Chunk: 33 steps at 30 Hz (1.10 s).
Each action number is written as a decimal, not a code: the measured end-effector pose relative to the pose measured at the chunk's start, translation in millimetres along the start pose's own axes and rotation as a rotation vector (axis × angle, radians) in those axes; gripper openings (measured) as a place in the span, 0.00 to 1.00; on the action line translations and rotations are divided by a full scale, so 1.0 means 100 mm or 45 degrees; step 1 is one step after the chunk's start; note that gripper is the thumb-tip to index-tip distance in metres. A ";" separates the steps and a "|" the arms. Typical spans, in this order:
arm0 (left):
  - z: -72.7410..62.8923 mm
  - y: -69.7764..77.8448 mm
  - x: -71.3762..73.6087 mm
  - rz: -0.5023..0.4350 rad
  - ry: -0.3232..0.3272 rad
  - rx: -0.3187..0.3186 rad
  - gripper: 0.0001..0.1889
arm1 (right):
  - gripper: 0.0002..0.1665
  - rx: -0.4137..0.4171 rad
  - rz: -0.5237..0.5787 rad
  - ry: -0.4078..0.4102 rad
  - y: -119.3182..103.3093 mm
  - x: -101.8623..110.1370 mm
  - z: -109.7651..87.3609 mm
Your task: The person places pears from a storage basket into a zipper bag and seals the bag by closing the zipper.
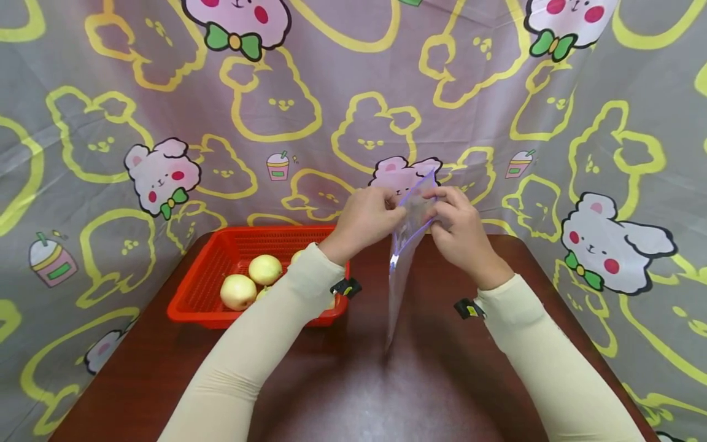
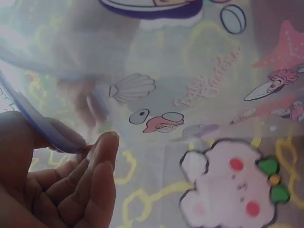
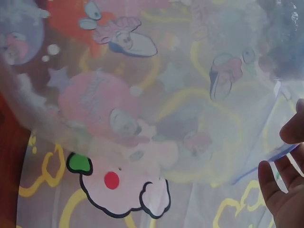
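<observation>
A translucent zip bag with a purple-edged mouth hangs upright above the table, its mouth spread apart at the top. My left hand pinches one side of that mouth between thumb and fingers. On the opposite side, the right hand grips the other edge. Seen from the left wrist, the bag carries printed shells, a starfish and lettering, and the left hand holds its purple rim. From the right wrist, thumb and fingers of the right hand take the rim of the printed bag.
A red plastic basket stands at the left on the dark brown table. Several pale yellow round fruits lie in it, partly hidden by the left forearm. A grey cartoon-printed curtain encloses the table at the back and sides.
</observation>
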<state>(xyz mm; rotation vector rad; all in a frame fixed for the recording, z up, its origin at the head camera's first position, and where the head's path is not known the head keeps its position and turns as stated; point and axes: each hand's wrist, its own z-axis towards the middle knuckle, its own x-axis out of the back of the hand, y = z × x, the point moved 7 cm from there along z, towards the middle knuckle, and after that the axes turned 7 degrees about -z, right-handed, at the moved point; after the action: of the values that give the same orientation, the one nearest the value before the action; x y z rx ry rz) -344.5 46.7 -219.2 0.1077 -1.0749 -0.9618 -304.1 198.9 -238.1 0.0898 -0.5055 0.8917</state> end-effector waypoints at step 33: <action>-0.08 -0.58 0.26 -0.173 0.040 0.129 0.04 | 0.13 -0.072 -0.115 -0.014 0.28 0.38 -0.21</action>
<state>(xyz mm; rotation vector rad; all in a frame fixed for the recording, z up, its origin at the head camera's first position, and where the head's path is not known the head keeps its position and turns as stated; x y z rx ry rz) -370.8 -9.7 -235.0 0.2811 -1.0979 -1.0244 -297.3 250.0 -242.7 0.0654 -0.5327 0.7881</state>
